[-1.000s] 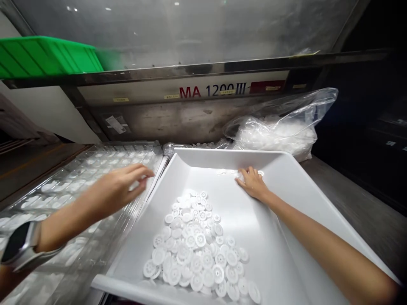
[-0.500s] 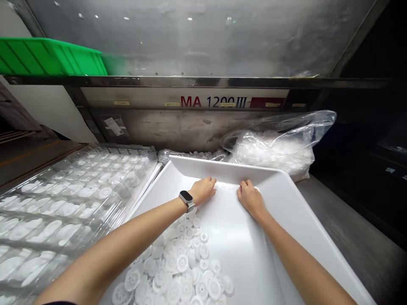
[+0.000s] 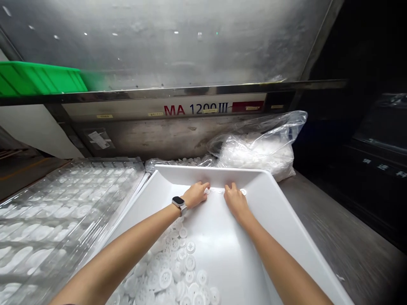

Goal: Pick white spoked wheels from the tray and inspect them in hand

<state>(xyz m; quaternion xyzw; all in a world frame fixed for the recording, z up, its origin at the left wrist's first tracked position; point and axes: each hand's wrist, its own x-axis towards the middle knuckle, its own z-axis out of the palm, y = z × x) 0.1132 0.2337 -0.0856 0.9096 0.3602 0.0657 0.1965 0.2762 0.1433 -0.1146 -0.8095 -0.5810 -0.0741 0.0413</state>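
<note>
Both hands, left hand (image 3: 196,194) and right hand (image 3: 234,200), press curled fingers around a few white plastic gears (image 3: 219,191) between them, apparently corralling strays against the white bin (image 3: 280,199) far wall; neither grips.

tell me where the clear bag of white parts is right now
In the head view the clear bag sits right of centre, behind the far rim of the white tray, under the machine's MA 1200 label.

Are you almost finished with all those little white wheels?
Not yet. Many pockets of the clear tray already hold wheels. Both the left hand and right hand are on a few wheels at the white bin's far end. A big pile remains, plus a full bag.
</note>
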